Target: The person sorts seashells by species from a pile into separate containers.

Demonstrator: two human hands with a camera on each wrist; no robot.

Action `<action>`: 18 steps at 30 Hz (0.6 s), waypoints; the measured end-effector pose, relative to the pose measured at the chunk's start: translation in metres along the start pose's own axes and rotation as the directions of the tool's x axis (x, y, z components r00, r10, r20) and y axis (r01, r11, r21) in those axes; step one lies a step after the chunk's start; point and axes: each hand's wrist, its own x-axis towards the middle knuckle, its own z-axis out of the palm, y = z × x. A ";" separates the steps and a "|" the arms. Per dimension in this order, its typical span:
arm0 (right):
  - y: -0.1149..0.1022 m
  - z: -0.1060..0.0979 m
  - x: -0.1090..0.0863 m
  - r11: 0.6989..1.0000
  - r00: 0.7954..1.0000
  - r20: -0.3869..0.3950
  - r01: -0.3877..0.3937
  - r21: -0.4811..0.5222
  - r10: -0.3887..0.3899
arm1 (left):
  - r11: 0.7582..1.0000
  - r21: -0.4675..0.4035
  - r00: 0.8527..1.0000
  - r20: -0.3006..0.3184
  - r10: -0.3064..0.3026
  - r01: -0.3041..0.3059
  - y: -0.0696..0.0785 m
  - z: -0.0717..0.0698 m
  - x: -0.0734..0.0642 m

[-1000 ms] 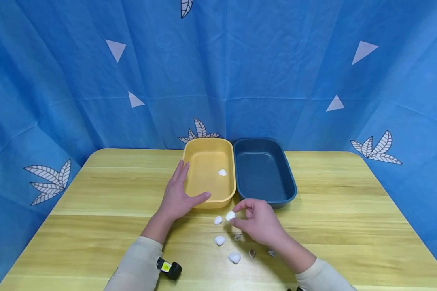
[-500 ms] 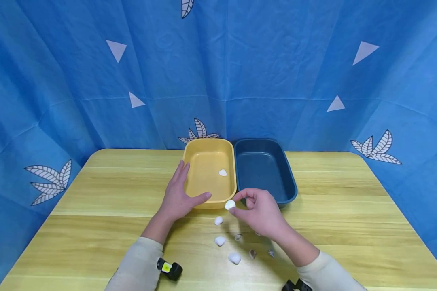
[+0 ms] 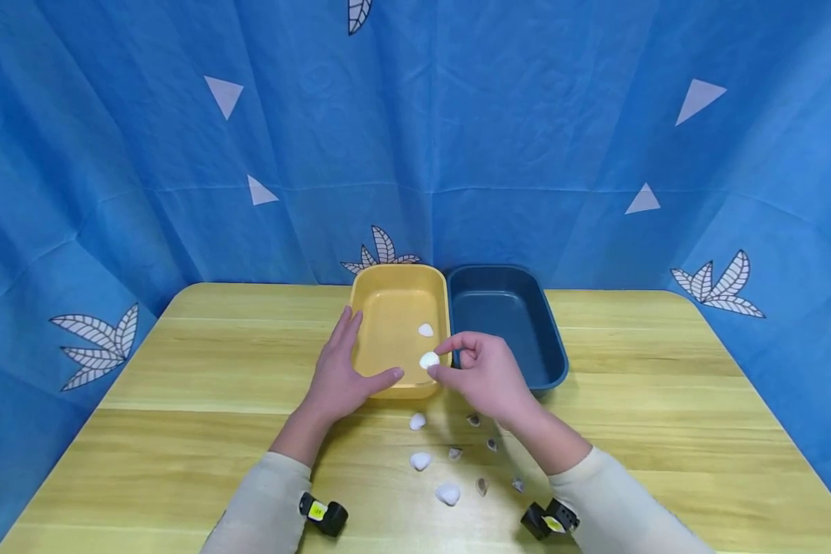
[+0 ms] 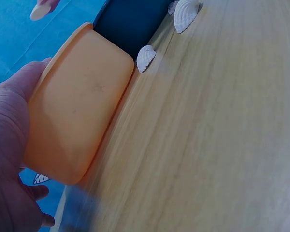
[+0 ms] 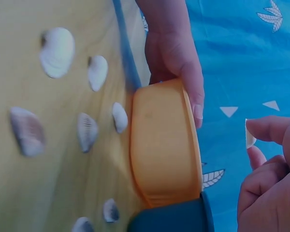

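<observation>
My right hand (image 3: 490, 377) pinches a small white seashell (image 3: 428, 360) between thumb and forefinger above the front right part of the yellow bin (image 3: 388, 338). Another white shell (image 3: 425, 330) lies inside that bin. At the bin's front left corner my left hand (image 3: 338, 378) rests with fingers spread along the side, its thumb over the front rim. In front of the bins, white shells (image 3: 420, 461) and smaller brownish shells (image 3: 482, 486) are scattered on the wooden table. The right wrist view shows the pinched shell edge-on, clear of the yellow bin's rim.
A dark blue bin (image 3: 502, 323) stands against the yellow bin's right side; no shell shows in its visible part. The wooden table (image 3: 201, 369) reaches back to a blue patterned curtain (image 3: 526, 138). A black wrist camera (image 3: 328, 517) sits by the left sleeve.
My right hand has carried the pinched white shell up and forward from the table in front to above the yellow bin. The left hand has stayed at the bin's corner.
</observation>
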 end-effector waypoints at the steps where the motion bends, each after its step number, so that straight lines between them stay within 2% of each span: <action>1: -0.001 0.000 0.003 1.000 1.000 -0.003 0.005 -0.001 -0.005 | 1.000 -0.003 1.000 -0.002 0.003 -0.003 0.000 0.000 0.000; 5: -0.007 0.002 0.016 1.000 1.000 -0.024 0.013 -0.022 -0.014 | 1.000 -0.007 1.000 0.000 0.008 -0.008 0.000 0.001 0.001; 8: -0.012 0.004 0.026 1.000 0.999 -0.041 -0.008 -0.030 0.007 | 1.000 -0.010 1.000 0.001 0.004 -0.004 0.000 0.001 0.001; 14: -0.019 0.009 0.043 0.999 0.998 -0.050 -0.047 0.008 0.047 | 1.000 -0.016 1.000 -0.003 0.012 -0.012 0.000 0.000 0.002; 18: -0.021 0.012 0.055 0.999 0.998 -0.061 -0.031 0.014 0.032 | 1.000 -0.017 1.000 -0.001 0.020 -0.020 0.000 -0.001 0.003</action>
